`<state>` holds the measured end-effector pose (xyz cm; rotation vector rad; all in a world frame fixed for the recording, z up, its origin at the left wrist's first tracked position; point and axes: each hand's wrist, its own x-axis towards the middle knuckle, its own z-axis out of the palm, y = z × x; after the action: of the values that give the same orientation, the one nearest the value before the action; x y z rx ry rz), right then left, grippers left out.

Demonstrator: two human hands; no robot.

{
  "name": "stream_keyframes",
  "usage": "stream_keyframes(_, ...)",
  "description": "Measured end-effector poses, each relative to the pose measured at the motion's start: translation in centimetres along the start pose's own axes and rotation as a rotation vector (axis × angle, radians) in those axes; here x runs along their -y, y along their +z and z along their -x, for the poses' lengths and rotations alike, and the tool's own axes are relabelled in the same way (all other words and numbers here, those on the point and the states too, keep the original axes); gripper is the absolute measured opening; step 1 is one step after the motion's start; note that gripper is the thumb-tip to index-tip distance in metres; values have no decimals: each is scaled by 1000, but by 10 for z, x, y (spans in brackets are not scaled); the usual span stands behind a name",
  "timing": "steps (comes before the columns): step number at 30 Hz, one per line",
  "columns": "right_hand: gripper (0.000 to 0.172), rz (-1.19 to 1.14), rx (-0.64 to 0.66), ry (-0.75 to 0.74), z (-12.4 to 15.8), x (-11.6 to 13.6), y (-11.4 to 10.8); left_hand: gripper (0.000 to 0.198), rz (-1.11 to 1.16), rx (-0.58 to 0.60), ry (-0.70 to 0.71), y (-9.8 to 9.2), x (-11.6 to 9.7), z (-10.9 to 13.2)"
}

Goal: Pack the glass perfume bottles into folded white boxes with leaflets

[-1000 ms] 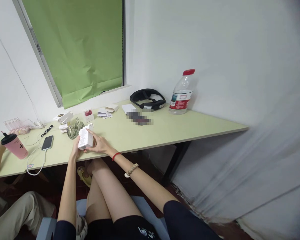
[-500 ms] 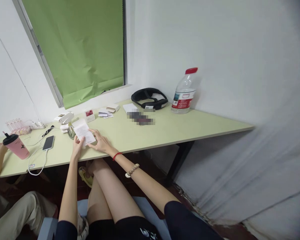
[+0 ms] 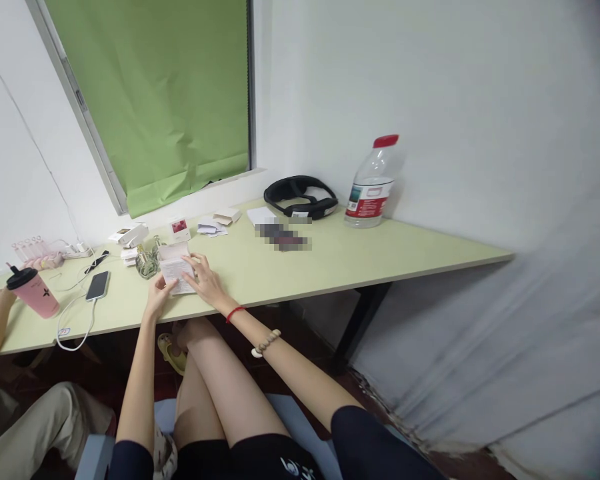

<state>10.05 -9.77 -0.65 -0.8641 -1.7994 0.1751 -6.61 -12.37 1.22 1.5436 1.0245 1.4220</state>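
Observation:
A creased white paper leaflet point(image 3: 178, 268) with small print is held low over the table near its front edge. Its upper part bends back along a fold. My left hand point(image 3: 159, 298) grips the lower left corner, thumb on the front. At the right side, my right hand point(image 3: 207, 283) has its fingers on the paper around the fold, with some of its grip hidden. Just behind and left of the leaflet stand clear glass pieces point(image 3: 147, 263), partly covered by it.
Small white boxes point(image 3: 130, 235), a picture card point(image 3: 179, 229) and folded papers point(image 3: 211, 227) lie behind. A phone point(image 3: 98, 285) and pink cup point(image 3: 36, 293) stand left, beside another person's hand point(image 3: 3, 303). A black headset point(image 3: 300, 197) and water bottle point(image 3: 370, 197) are right.
The leaflet has tilted and come down, and its upper part now folds back. My right fingers moved up along its right edge. More of the glass pieces shows.

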Motion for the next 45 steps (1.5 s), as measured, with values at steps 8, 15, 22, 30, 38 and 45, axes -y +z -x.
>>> stream_keyframes(8, 37, -61, -5, 47, -1, -5, 3, 53, -9, 20, -9, 1, -1, 1)
stream_keyframes(15, 33, -92, -17, 49, -1, -6, 5, 51, -15, 9, 1, 1, 1, 1)
stream_keyframes(22, 24, -49, -61, 19, 1, -5, 4, 57, -38, -24, 62, 0, 1, -1)
stream_keyframes(30, 21, -49, -45, -85, 2, -7, 6, 59, 80, -99, -86, -3, 12, -5)
stream_keyframes(38, 78, -304, -35, 175, -1, -3, 6, 71, 66, -86, -70, -2, 5, 0)
stream_keyframes(45, 56, 46, 60, 407, -7, 2, -4, 71, -75, -196, -93, -3, 7, -2)
